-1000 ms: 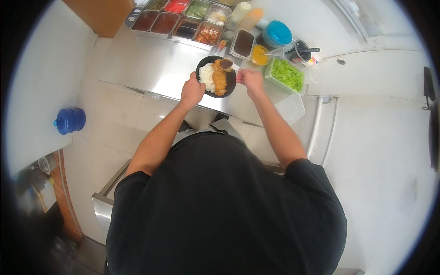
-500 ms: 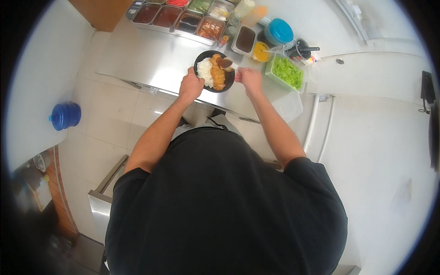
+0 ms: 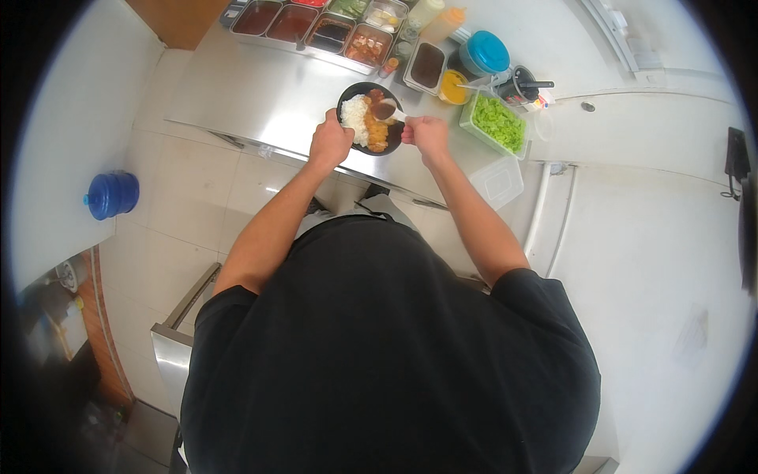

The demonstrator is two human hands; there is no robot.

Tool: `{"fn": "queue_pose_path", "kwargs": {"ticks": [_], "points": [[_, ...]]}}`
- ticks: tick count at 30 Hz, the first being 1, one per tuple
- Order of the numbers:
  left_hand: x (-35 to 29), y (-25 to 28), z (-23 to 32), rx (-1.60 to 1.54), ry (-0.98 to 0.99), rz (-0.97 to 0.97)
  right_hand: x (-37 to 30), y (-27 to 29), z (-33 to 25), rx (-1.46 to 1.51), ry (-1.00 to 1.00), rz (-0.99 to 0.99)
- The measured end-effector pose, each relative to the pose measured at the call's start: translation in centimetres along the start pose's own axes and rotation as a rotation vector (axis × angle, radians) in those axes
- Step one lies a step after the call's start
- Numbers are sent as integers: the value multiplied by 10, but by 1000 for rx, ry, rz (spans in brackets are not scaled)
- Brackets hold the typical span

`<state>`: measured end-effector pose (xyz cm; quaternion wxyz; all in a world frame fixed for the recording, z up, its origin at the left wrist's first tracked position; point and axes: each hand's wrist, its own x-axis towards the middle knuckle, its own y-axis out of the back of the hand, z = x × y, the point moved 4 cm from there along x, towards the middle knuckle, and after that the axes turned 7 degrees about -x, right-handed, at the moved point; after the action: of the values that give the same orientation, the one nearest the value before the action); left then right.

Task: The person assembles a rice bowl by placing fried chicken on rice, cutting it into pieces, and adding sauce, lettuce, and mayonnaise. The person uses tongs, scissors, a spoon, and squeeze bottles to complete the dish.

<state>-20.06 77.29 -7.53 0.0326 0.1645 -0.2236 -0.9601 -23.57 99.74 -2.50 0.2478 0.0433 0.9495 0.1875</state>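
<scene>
My left hand point(image 3: 331, 142) grips the near left rim of a black bowl point(image 3: 396, 145) at the counter's front edge. White rice point(image 3: 354, 122) fills the bowl's left side. Beside it lies golden-brown fried food point(image 3: 378, 139), cut like a cutlet, with reddish-brown sauce point(image 3: 375, 95) at its far end. My right hand point(image 3: 427, 135) is closed on the pale handle of a serving spoon point(image 3: 386, 110). The spoon's head, holding brown sauce, is over the bowl's right half. Whether it touches the food, I cannot tell.
Metal pans point(image 3: 328, 35) of sauces and toppings line the counter's back. Rightward stand a pan of dark sauce point(image 3: 427, 65), a yellow tub point(image 3: 453, 87), a blue-lidded container point(image 3: 485, 54) and a box of chopped lettuce point(image 3: 497, 124). A clear lid point(image 3: 500, 183) lies near the counter's right end.
The spoon has shifted slightly left over the bowl. Reddish-brown sauce now shows on the far end of the fried food. Both hands keep their grips.
</scene>
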Motion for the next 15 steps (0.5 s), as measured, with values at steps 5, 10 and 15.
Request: {"fn": "queue_pose_path", "kwargs": {"ticks": [5, 10, 15], "points": [[-1, 2, -5, -8, -4, 2, 5, 0, -7, 11, 67, 4], [-2, 2, -2, 5, -1, -11, 15, -10, -8, -80, 66, 37], [1, 8, 1, 27, -2, -8, -5, 4, 2, -175, 41, -37]]}}
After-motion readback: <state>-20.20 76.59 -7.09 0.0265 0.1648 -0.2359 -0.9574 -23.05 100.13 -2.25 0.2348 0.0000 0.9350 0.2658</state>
